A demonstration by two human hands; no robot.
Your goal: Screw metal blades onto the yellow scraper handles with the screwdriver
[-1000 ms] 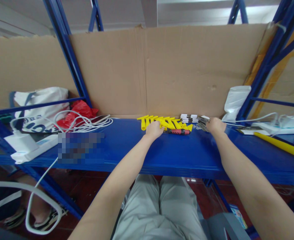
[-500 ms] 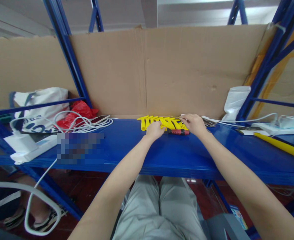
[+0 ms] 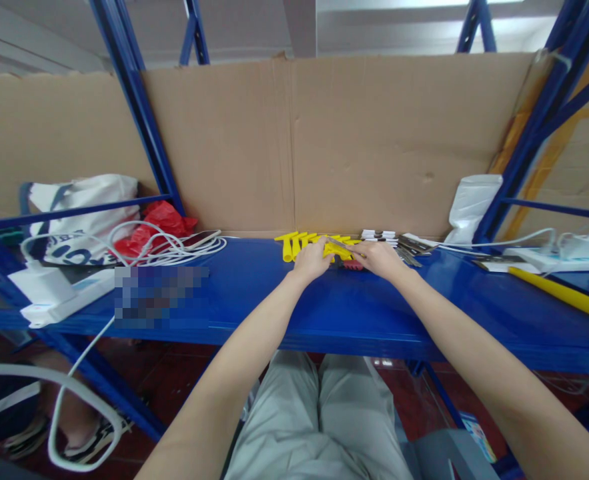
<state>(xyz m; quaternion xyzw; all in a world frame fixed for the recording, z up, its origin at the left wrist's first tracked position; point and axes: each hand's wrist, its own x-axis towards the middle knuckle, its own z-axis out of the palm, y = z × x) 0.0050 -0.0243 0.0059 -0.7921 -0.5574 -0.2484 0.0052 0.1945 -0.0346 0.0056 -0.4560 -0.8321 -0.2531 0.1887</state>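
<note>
Lying on a blue shelf (image 3: 251, 297), loose yellow pieces (image 3: 287, 248) form a row beginning just left of the person's left hand (image 3: 312, 260). That hand's fingers are closed around a held yellow part (image 3: 336, 251), which sticks out to its right. A thin metal strip (image 3: 343, 245) lies against it, seemingly pinched by the right hand (image 3: 380, 259); whether they are joined cannot be told, so this unit looks unfinished. A red tool (image 3: 352, 265) sits partly hidden by the right hand. Farther right, stacked white-and-dark bits (image 3: 379, 235) and heaped metal strips (image 3: 410, 246) appear still unused.
</note>
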